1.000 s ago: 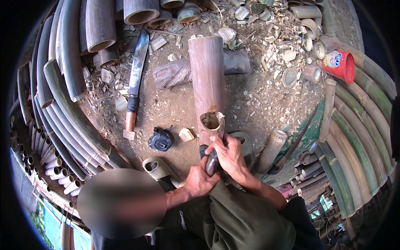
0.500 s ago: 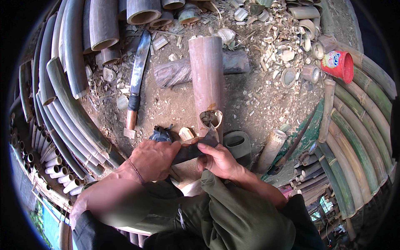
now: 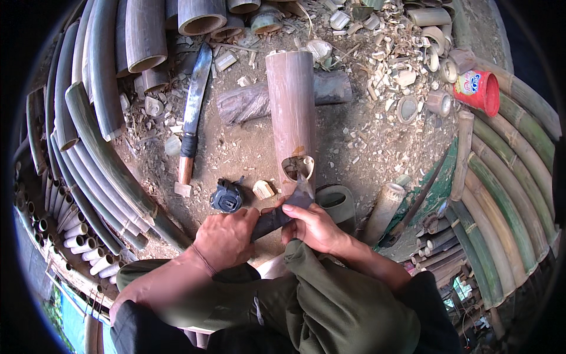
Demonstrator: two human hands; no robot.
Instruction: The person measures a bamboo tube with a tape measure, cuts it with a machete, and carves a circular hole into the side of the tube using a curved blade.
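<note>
Bamboo (image 3: 290,100) lies across a log (image 3: 242,106), its hole (image 3: 292,167) facing up. Our knife (image 3: 302,193) has swung from the hole's right side and now slants, point at the near edge, giving us a new cutting angle. Our left hand (image 3: 227,239) and right hand (image 3: 316,228) both grasp the knife; a tape measure (image 3: 227,196) sits left.

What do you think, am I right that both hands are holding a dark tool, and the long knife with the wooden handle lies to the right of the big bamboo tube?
Not quite: the long knife lies to the left of the big bamboo tube, as the head view shows. The left hand and right hand do hold the dark tool.
</note>
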